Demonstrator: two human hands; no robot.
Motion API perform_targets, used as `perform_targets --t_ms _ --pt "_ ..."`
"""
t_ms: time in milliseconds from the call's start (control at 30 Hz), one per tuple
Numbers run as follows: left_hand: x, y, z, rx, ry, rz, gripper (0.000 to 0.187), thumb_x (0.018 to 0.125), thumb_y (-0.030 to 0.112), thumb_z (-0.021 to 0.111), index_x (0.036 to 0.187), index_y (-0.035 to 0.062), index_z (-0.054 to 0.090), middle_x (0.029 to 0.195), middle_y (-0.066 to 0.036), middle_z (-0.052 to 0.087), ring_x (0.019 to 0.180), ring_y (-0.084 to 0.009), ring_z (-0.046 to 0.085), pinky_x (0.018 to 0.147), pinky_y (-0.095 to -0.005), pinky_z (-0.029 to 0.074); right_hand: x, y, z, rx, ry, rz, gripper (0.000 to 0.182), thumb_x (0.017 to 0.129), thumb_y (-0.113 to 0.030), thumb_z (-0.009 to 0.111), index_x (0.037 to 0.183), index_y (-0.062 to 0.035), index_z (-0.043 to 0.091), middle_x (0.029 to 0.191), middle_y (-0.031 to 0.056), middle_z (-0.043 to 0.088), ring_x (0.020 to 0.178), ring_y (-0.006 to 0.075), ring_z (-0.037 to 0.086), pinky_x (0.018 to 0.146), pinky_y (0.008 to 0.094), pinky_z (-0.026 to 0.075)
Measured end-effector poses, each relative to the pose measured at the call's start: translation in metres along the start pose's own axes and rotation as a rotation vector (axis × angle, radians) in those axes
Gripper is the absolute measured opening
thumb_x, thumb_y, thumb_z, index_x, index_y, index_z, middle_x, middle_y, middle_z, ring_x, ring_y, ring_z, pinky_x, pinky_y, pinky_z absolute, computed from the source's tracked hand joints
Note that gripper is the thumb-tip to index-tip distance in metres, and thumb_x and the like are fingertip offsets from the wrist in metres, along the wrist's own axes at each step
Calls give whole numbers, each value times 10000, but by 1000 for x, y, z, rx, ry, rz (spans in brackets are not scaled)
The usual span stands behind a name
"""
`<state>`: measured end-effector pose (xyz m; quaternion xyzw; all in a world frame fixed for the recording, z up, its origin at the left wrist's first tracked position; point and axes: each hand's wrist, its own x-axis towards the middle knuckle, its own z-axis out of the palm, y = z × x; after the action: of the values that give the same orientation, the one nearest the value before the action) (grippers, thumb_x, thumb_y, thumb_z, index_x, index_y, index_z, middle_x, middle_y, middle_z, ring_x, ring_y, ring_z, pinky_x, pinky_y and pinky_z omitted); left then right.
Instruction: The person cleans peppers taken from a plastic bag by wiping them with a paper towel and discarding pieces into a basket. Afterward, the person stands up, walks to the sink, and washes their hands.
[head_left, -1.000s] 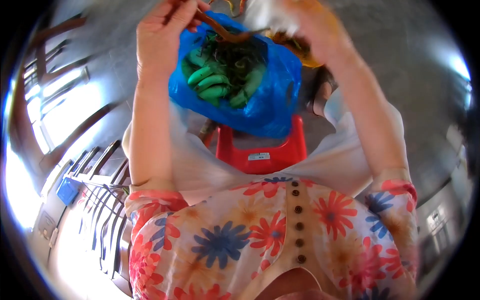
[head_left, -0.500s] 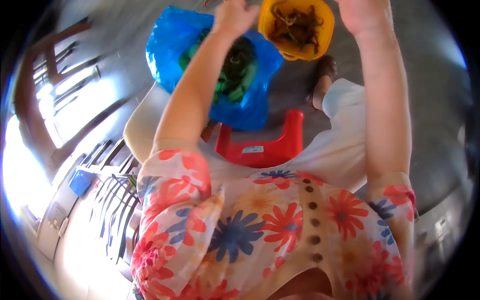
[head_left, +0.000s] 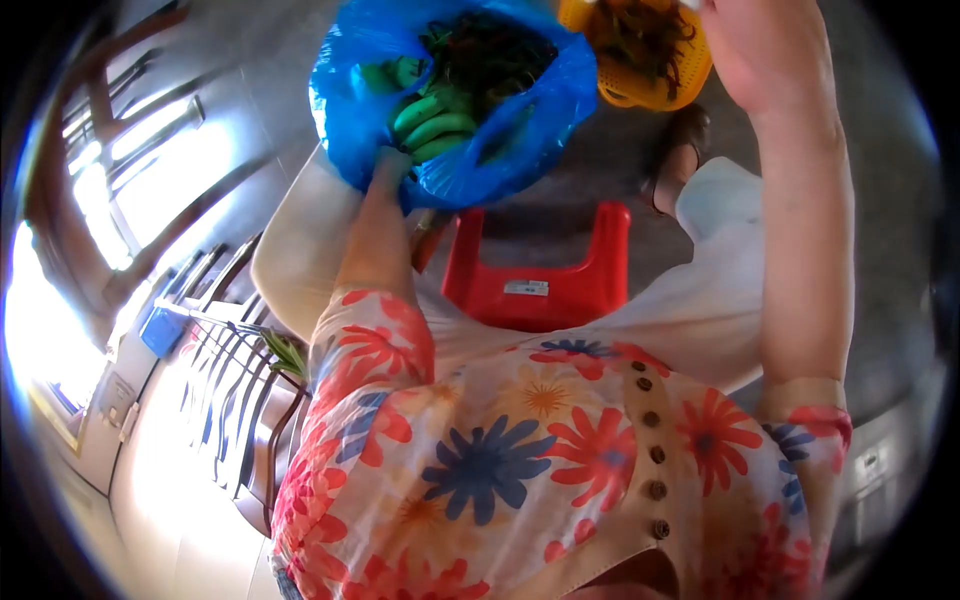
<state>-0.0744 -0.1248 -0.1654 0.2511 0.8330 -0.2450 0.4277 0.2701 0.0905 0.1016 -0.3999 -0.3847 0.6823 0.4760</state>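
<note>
My left hand (head_left: 388, 172) is at the near edge of a blue plastic bag (head_left: 350, 110), its fingers closed around the plastic. The bag gapes upward, showing plump green pieces like green bananas (head_left: 435, 125) on the near side and dark, stringy greenery (head_left: 490, 60) further in. At the top right, my right hand (head_left: 762, 50) reaches past the upper frame edge beside a yellow perforated basket (head_left: 640, 98). Its fingers are mostly out of frame. In the basket lie slender reddish-brown and green pieces (head_left: 645, 45).
A red plastic stool (head_left: 535, 295) stands between my legs, just nearer than the bag. My shod foot (head_left: 683, 160) rests on the grey floor close below the basket. Dark wooden furniture (head_left: 75, 200) and a bright window or doorway fill the left side.
My left hand has come back from beyond the bag to its near edge. The bag's mouth now shows more of the green contents. My right hand stays near the basket.
</note>
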Motion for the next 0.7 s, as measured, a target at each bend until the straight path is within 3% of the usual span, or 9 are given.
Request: perform_targets --t_ms 100,300,500,567,700 --pt "3 -10 14 -412 94 -49 280 777 197 523 941 -15 605 983 -228 587 917 -309 583 772 -386 468 6 1 4 36 -18 84 263 876 -177 507 990 52 569 913 82 621 814 138 595 741 251 455" --pt "5 -8 33 -704 226 1 270 741 188 550 924 2 615 942 -210 600 877 -304 591 751 -381 469 2 3 10 38 -22 115 272 882 -165 502 1016 67 549 943 100 612 835 160 600 752 269 468" --pt "2 0 42 -851 215 53 264 705 180 577 907 18 624 901 -192 613 837 -298 598 729 -376 471 2 8 8 69 -52 133 271 881 -163 506 1024 63 547 948 101 611 842 164 601 760 277 472" --pt "-3 -1 38 -850 228 63 263 693 177 586 902 24 627 887 -186 617 824 -296 600 722 -374 471 6 6 1 160 -152 178 269 880 -167 510 1022 58 550 948 99 612 844 164 601 762 278 472" --pt "-17 11 29 -692 375 146 262 669 172 604 890 35 633 860 -175 626 797 -293 605 707 -370 472 2 8 13 19 -35 131 254 880 -169 515 1010 43 565 942 82 615 839 151 600 760 268 468"
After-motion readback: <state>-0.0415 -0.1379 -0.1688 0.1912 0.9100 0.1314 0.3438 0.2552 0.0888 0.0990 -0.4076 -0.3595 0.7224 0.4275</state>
